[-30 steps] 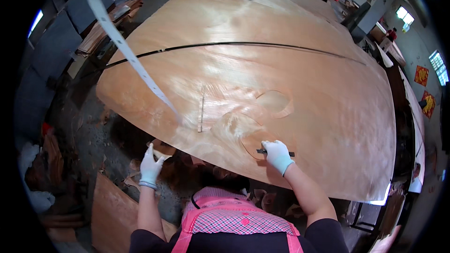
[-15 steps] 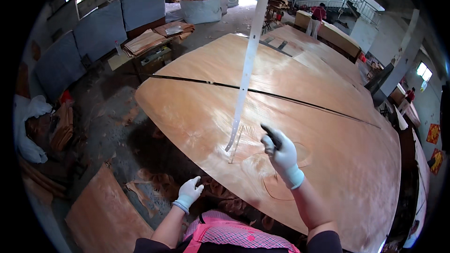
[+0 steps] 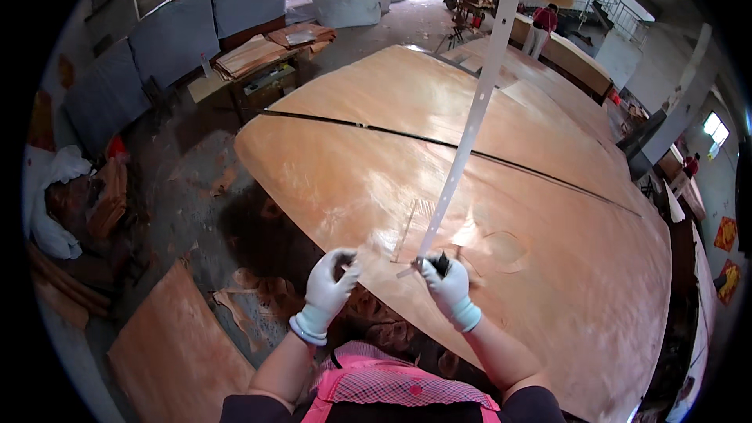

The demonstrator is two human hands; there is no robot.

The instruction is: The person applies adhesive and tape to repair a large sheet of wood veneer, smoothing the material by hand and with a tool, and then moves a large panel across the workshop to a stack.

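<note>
A broad sheet of tan wood veneer (image 3: 564,290) spreads in front of me. Above its near edge, my left hand (image 3: 327,290), in a white glove, has its fingers curled toward the thumb; whatever they may hold is hidden. My right hand (image 3: 450,291), gloved too, is closed around a small black tool (image 3: 442,265) whose kind I cannot make out. A long white strip with holes (image 3: 479,106) slants down from above, and its lower end overlaps my right fingertips. Just past that hand, a rounded outline (image 3: 509,252) shows on the veneer.
A long dark bar (image 3: 423,139) crosses the sheet. On the left stand a small table (image 3: 205,92) with veneer stacks and grey covered panels (image 3: 172,43). A curved veneer piece (image 3: 176,337) lies lower left. A person in red (image 3: 544,19) works at the far right.
My left hand has risen to the sheet's edge and its fingers have curled. My right hand has drawn nearer to me with the black tool. The view has shifted, and the white strip appears farther right.
</note>
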